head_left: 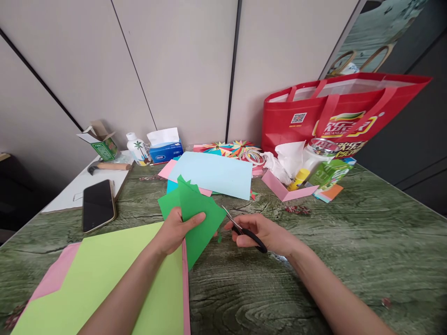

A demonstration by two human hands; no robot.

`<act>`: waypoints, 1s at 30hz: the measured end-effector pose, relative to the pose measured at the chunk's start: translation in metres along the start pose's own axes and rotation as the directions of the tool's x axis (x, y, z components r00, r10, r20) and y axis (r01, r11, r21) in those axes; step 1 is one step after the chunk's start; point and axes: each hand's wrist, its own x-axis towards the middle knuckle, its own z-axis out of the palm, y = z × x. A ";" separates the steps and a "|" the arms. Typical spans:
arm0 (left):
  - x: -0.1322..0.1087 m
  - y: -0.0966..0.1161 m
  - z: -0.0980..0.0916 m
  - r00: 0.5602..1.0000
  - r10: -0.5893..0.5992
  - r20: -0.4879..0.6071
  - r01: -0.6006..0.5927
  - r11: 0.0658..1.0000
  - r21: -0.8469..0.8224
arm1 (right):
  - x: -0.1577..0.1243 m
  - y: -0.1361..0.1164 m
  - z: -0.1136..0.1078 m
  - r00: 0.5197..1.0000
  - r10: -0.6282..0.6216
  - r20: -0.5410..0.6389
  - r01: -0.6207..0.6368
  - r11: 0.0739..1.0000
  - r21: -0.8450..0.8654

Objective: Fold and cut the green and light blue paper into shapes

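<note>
Folded green paper (pixel 200 218) with a jagged upper edge is pinched in my left hand (pixel 178 230), thumb on top. My right hand (pixel 256 232) grips black-handled scissors (pixel 253 238), whose blades point up and left toward the paper's right corner. Just below that corner is a small green scrap (pixel 220 239). Under my left forearm lies a large yellow-green sheet (pixel 139 260) over pink paper (pixel 57 270). Beyond the green paper, a light blue sheet (pixel 213 172) rests on other coloured paper.
At the left are a phone (pixel 98 204), a wooden-handled tool (pixel 111 166), a white bottle (pixel 138 149) and a blue tissue pack (pixel 166 151). A red bag (pixel 289 121), a yellow glue stick (pixel 299 178) and a pink paper tray (pixel 279 187) stand at the back right.
</note>
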 end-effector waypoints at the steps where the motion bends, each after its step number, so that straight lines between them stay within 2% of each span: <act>1: 0.000 0.000 0.000 1.000 -0.003 0.008 0.003 1.000 -0.011 | 0.000 0.000 0.000 1.000 0.004 0.000 -0.004 1.000 0.001; 8: -0.003 0.002 -0.002 0.999 -0.008 0.034 0.007 1.000 0.024 | -0.002 -0.001 -0.001 0.999 0.012 0.035 -0.010 0.999 -0.053; 12: -0.004 0.004 -0.003 0.998 -0.049 0.042 0.048 0.999 0.019 | -0.003 -0.003 -0.002 0.997 0.037 0.066 -0.034 0.998 -0.050; 19: -0.005 0.007 0.000 0.993 -0.104 0.056 0.101 0.994 0.052 | -0.002 -0.001 -0.003 0.996 0.023 0.080 -0.019 0.999 -0.050; 30: -0.006 0.005 -0.002 0.993 -0.111 0.032 0.109 0.992 0.059 | -0.003 0.000 -0.004 0.997 0.032 0.074 -0.028 0.998 -0.055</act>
